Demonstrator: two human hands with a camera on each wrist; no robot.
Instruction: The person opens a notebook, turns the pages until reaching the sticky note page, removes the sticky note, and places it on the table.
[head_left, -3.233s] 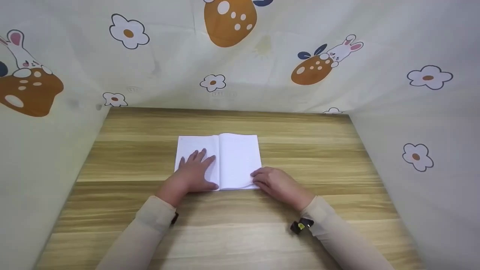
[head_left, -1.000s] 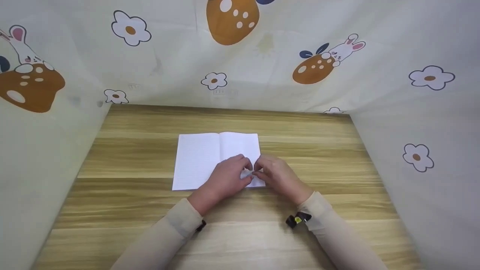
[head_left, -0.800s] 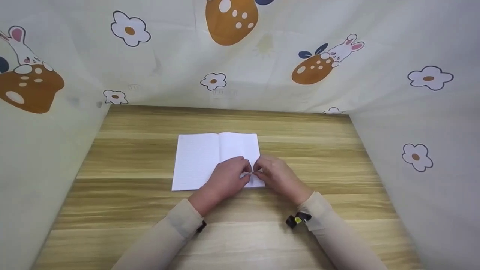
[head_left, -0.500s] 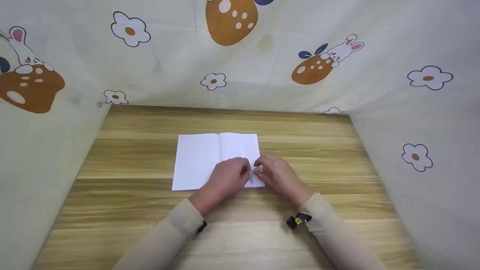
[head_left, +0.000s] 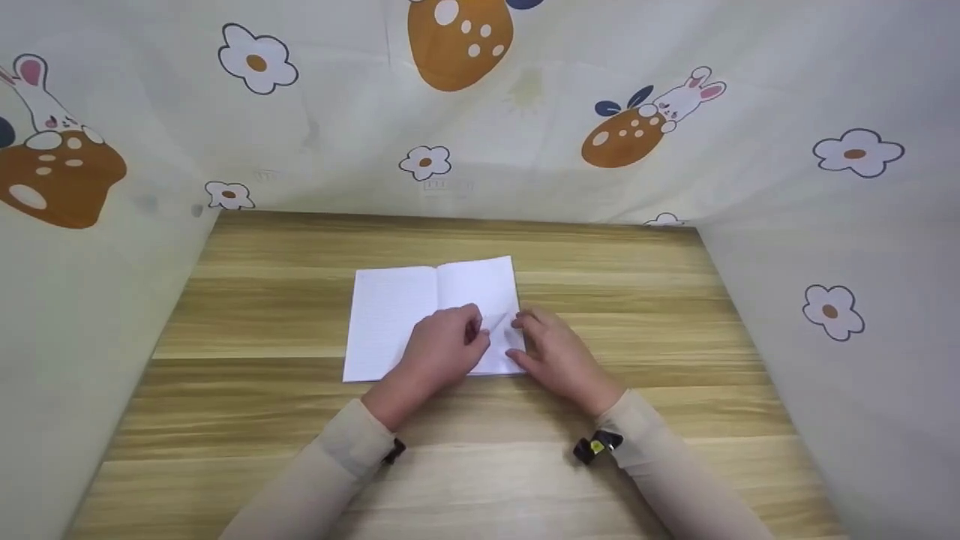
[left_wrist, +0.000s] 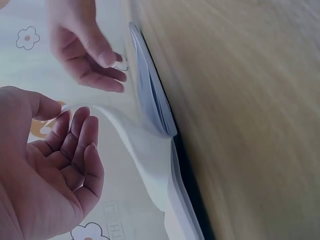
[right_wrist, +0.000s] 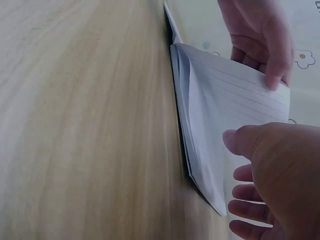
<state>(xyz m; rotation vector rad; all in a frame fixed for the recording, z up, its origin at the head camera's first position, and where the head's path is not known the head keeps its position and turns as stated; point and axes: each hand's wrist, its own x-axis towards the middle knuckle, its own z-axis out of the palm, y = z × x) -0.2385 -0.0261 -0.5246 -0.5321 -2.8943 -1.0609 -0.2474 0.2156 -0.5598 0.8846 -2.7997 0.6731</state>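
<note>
An open white paper notebook with faintly ruled pages [head_left: 391, 315] lies on the striped wood-grain table [head_left: 637, 285], beneath the left hand [head_left: 439, 349], whose grip pinches a raised white page [right_wrist: 235, 95] at its edge between thumb and forefinger. The right hand [head_left: 566, 356] hovers at the notebook's right edge, grip spread, thumb apart from the loosely bent fingers.

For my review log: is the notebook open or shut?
Open: the notebook lies spread on the table, the left hand pinching a lifted page.
</note>
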